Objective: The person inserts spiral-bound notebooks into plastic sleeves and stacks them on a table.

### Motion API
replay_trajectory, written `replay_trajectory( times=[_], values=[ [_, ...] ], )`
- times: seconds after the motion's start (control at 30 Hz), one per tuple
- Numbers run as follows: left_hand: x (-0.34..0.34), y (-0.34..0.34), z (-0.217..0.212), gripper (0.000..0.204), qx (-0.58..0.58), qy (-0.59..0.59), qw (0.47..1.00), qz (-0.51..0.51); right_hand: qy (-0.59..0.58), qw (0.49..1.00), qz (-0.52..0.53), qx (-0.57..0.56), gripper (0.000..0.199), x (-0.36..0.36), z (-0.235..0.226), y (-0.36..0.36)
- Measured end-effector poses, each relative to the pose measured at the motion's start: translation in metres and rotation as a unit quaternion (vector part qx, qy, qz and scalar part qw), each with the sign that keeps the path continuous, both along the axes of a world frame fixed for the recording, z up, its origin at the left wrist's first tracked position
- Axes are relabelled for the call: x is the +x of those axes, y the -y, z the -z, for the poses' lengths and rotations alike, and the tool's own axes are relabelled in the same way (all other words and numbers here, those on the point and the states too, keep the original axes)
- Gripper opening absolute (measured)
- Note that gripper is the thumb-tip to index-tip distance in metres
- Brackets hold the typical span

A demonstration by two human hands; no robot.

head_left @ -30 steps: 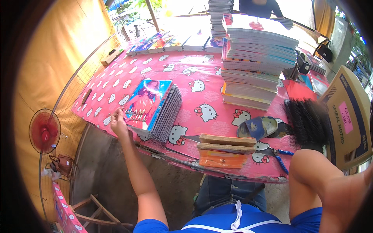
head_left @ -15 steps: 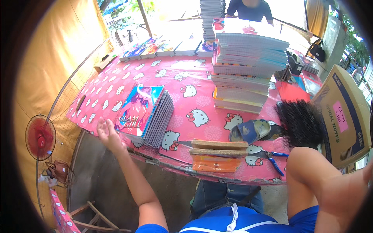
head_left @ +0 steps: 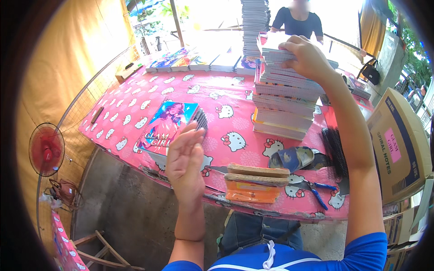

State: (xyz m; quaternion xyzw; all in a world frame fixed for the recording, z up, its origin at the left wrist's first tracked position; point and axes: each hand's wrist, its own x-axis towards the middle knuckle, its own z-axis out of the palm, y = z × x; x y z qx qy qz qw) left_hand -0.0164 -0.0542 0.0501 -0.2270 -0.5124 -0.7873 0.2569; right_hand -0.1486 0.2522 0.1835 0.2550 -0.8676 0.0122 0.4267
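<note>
At the tall stack of unbound notebooks (head_left: 285, 99), my right hand (head_left: 307, 58) is bent over the top edge, its fingers closed about the upper ones. My left hand (head_left: 186, 165) is raised with fingers slightly curled and apart, holding nothing. Just behind it on the table is a short pile of spiral notebooks (head_left: 167, 122), the top cover pink and blue; the hand hides the pile's near right corner. My right forearm passes in front of a bundle of black spiral coils (head_left: 333, 153), hiding part of it.
Blue-handled pliers (head_left: 320, 196), a wooden block with an orange front (head_left: 253, 185) and a blue slipper (head_left: 289, 158) lie along the near side of the pink table (head_left: 217, 158). A cardboard box (head_left: 400, 144) stands right. Across the table is a person (head_left: 298, 22); a red fan (head_left: 47, 149) is left.
My right hand has gone from the far right edge up onto the tall notebook stack. My left hand has moved right, from the spiral pile's left side to its near right corner.
</note>
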Motion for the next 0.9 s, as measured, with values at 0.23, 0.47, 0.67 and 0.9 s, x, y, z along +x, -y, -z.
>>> replay_trajectory(
  times=[0.23, 0.47, 0.67, 0.9],
  values=[
    [-0.025, -0.024, 0.002, 0.028, 0.045, 0.146, 0.973, 0.173, 0.094, 0.995, 0.024, 0.009, 0.029, 0.002, -0.014, -0.004],
    [-0.048, -0.041, -0.019, 0.035, 0.198, 0.286, 0.852, 0.391, -0.063, 0.985, 0.062, 0.146, 0.034, 0.079, 0.043, 0.046],
    [-0.016, -0.043, -0.012, 0.026, -0.077, 0.133, 0.978, 0.140, -0.027, 0.977, -0.041, -0.208, 0.037, 0.165, 0.117, 0.018],
    [0.009, -0.033, -0.019, 0.034, -0.221, 0.051, 0.965, 0.133, 0.260, 0.837, -0.121, -0.466, 0.025, 0.208, 0.202, 0.005]
  ],
)
